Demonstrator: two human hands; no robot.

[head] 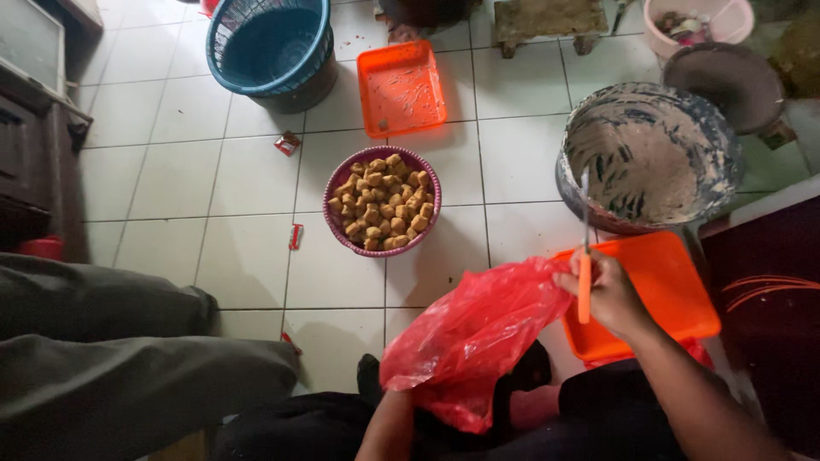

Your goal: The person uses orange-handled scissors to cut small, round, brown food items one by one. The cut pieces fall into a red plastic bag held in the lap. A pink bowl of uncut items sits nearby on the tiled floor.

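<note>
- Right hand (608, 294), seen from the head camera, is closed around the orange handle of a thin metal-bladed knife (585, 256) and also pinches the rim of a crumpled red plastic bag (478, 333); the blade points up toward the far side of the floor.
- Left hand is hidden inside or behind the red plastic bag, so its grip cannot be told; only the forearm shows at the bottom edge of the view.
- Red plastic bag sits over the person's lap, near the bottom edge, just left of a flat orange plastic tray (666, 290) that lies under the right hand.
- Open white tiled floor (171, 179) lies to the left and between the containers; a grey trouser leg (111, 341) fills the lower left corner.
- Round purple plastic basket (382, 202) stands mid-floor, heaped with golden-brown fried cubes.
- Large grey metal basin (649, 158), smeared with pale paste, stands beyond the tray, touching its far edge.
- Second orange plastic tray (400, 88) lies beyond the basket, bare inside.
- Blue plastic slotted basket (272, 47) stands at the top edge.
</note>
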